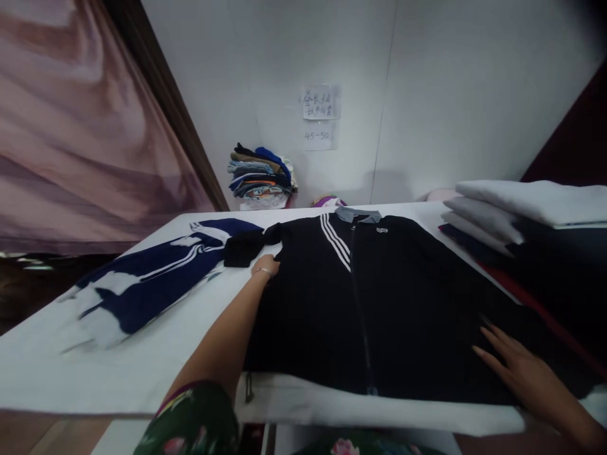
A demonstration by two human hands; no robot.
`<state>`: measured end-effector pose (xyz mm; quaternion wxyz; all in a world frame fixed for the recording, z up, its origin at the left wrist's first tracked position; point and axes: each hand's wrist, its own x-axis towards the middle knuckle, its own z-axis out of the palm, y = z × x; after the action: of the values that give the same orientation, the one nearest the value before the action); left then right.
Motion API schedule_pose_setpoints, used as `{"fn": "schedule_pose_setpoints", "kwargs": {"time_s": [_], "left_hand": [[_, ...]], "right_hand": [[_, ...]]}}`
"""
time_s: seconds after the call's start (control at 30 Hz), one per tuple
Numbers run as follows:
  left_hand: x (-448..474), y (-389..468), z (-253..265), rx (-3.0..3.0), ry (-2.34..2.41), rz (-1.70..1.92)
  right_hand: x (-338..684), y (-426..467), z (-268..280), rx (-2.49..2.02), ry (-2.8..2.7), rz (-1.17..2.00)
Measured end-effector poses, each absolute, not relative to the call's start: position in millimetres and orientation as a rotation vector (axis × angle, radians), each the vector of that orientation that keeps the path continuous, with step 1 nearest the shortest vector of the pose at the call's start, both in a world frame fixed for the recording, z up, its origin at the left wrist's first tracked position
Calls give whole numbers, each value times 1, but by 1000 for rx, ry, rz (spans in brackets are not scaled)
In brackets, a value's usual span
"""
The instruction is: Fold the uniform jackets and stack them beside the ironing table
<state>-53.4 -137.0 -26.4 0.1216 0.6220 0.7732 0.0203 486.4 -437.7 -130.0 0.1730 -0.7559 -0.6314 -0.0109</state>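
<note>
A black zip-up jacket [313,316] lies spread front up, with a grey collar, a zip down its middle and three white stripes slanting across one shoulder. Its left-side sleeve is folded outward. My left hand [266,268], with a thin bracelet at the wrist, is closed on the jacket's side edge below that sleeve; the fingertips are partly hidden. Over at the lower right, my right hand [521,363] rests on the jacket with fingers stretched out and apart, holding nothing.
Left of the jacket lies a navy garment [165,278] with white stripes and panels. A pile of folded clothes [493,215] stands at the right, another stack [260,174] by the wall. Paper signs [321,104] hang above the white table [57,379]. Pink fabric [85,126] drapes at left.
</note>
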Motion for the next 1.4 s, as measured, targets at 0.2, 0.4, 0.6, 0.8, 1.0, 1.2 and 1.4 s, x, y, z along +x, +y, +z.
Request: {"fn": "schedule_pose_setpoints", "kwargs": {"time_s": [0.2,0.4,0.6,0.8,1.0,1.2,1.4], "left_hand": [[-64,-131,-30,1868,2283,27],[0,-132,-27,2424,2026,307],[99,-175,-42,2752,1260,335],[132,-197,-68,2729,1023,132],[122,-198,-65,2771,980,196],[126,-193,-71,2743,1035,104],[126,-190,-69,2729,1045,46]], "right_hand": [[467,-386,-76,-2173,-1891,90],[455,-248,-32,-2269,-1870,-185],[486,-193,-50,-2583,-1822,71],[531,-178,-36,-2708,-1684,102],[497,-134,-38,-2325,-1918,-98],[462,-110,-70,-2328,-2042,204],[471,-125,-57,-2118,-1919,129]]}}
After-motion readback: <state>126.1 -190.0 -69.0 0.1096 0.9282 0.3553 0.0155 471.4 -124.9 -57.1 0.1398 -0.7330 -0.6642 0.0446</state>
